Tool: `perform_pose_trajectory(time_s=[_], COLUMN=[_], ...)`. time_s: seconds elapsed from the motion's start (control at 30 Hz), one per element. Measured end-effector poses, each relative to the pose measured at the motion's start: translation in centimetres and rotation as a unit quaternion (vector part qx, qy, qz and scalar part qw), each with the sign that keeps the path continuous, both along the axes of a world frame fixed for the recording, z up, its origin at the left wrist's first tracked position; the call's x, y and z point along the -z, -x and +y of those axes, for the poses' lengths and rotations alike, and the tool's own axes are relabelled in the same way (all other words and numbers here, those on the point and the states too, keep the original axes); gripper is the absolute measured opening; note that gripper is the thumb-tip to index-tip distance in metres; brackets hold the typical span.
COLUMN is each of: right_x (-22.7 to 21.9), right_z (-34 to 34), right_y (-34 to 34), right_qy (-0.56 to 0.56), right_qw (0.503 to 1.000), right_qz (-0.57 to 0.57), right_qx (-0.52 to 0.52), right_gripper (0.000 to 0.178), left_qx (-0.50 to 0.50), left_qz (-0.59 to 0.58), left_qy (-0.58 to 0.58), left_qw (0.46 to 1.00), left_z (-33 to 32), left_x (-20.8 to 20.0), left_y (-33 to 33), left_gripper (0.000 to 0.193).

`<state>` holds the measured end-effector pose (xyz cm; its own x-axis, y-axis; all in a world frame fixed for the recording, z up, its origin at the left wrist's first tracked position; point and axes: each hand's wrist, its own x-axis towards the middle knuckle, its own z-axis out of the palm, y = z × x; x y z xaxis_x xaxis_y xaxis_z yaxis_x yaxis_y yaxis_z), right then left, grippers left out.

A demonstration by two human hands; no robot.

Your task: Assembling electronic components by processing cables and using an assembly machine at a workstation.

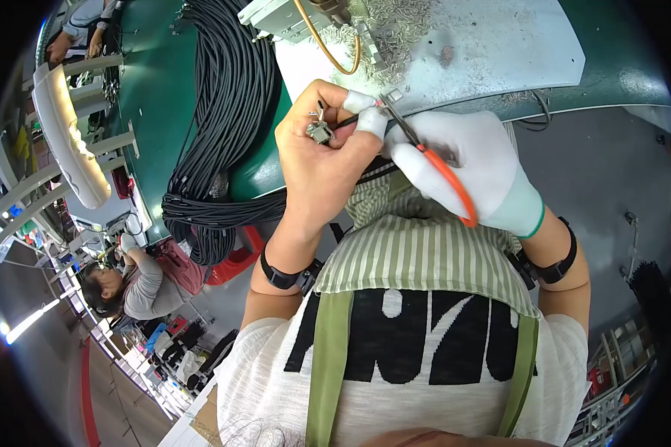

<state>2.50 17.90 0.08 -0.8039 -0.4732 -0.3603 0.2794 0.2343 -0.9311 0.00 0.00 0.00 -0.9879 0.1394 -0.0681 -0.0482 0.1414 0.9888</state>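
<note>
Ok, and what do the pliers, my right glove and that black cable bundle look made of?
Pliers: dull grey metal jaws, probably steel; the smooth orange handle suggests plastic or rubber. Right glove: seemingly knitted fabric, matte white, with a snug green-edged cuff; any coating is hard to tell. Black cable bundle: probably plastic or rubber sheathing, given the smooth, faintly shiny strands.
</note>
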Motion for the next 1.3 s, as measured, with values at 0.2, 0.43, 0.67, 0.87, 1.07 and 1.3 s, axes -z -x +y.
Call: perform_pose_trajectory(time_s=[0.2,0.43,0.67,0.87,1.07,1.3], right_x=[1.6,2.1,0.6,1.9,4.1,2.8], right_z=[-0.9,0.8,1.4,0.3,-1.0,0.1], right_y=[-0.2,0.5,7.8,12.8,13.2,11.9], right_qy=[-0.22,-0.125,-0.013,0.081,0.233,0.169], right_qw=[0.895,0.956,0.985,0.991,0.936,0.981], right_qz=[0.37,0.253,0.123,0.094,0.258,-0.03], right_qx=[0.116,0.077,0.118,0.055,0.052,0.095], right_gripper=[0.015,0.017,0.026,0.019,0.021,0.021], left_qx=[0.009,0.036,0.072,0.12,0.126,0.114], left_qz=[0.041,-0.099,-0.214,-0.144,-0.015,0.014], left_qy=[0.054,-0.004,-0.158,-0.08,0.075,0.076], left_qw=[0.998,0.994,0.961,0.979,0.989,0.99], left_z=[0.4,-2.0,-3.4,-3.9,-3.3,-2.0], left_x=[0.4,1.9,3.4,3.3,3.0,2.7], left_y=[0.1,1.9,8.5,11.6,11.6,9.4], left_gripper=[0.015,0.006,0.004,0.008,0.018,0.023])
